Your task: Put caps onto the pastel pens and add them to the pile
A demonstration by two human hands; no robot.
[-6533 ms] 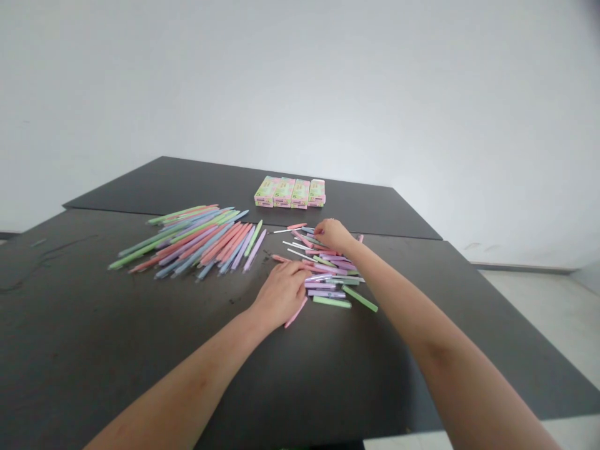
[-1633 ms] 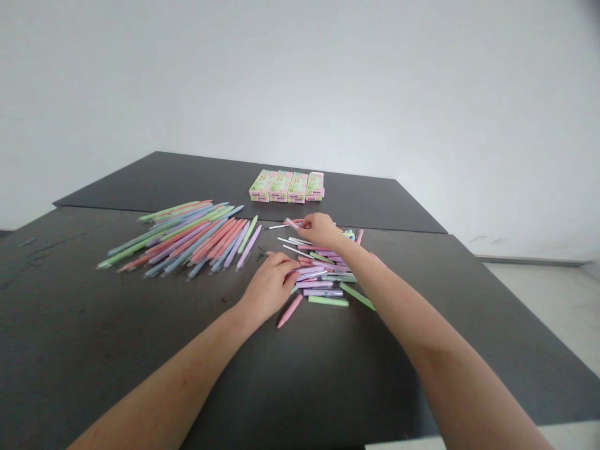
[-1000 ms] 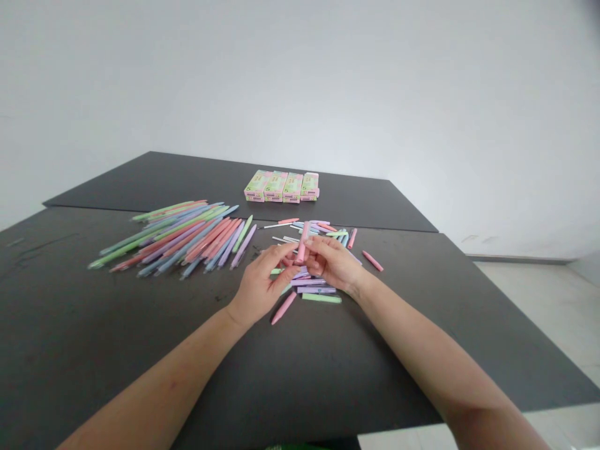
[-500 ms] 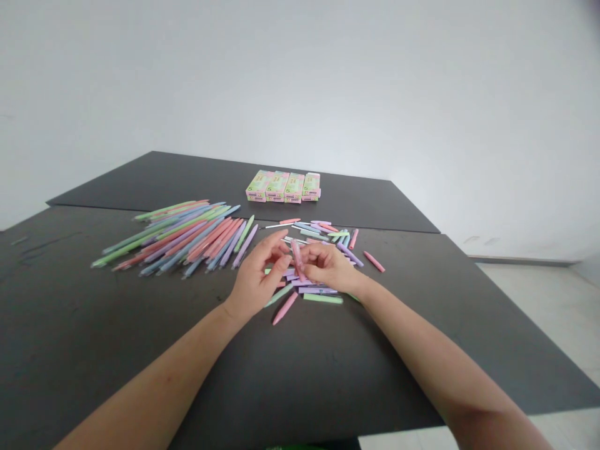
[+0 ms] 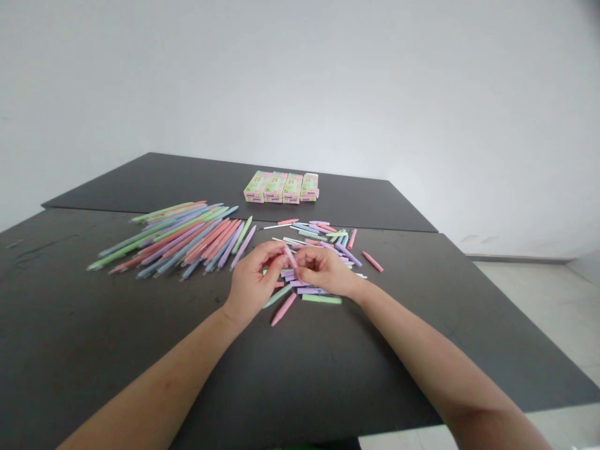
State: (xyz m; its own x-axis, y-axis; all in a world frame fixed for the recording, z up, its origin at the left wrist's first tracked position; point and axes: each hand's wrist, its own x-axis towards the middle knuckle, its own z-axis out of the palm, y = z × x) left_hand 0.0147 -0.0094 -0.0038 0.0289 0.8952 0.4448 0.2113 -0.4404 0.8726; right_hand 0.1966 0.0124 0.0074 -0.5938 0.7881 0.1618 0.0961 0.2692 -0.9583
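Dark table (image 5: pixel 300 381), left hand (image 5: pixel 252 279) and right hand (image 5: pixel 327 270) curled nearly closed, pinching a pink tube (image 5: pixel 290 257)

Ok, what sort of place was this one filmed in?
Probably an indoor workroom, though exactly which kind I can't tell: there's a plain pale wall, a dark table, and loose pen parts spread on it.

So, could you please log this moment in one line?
left hand: fingers at pink piece; right hand: pinching that piece; leftward: pen pile; beyond: boxes in a row
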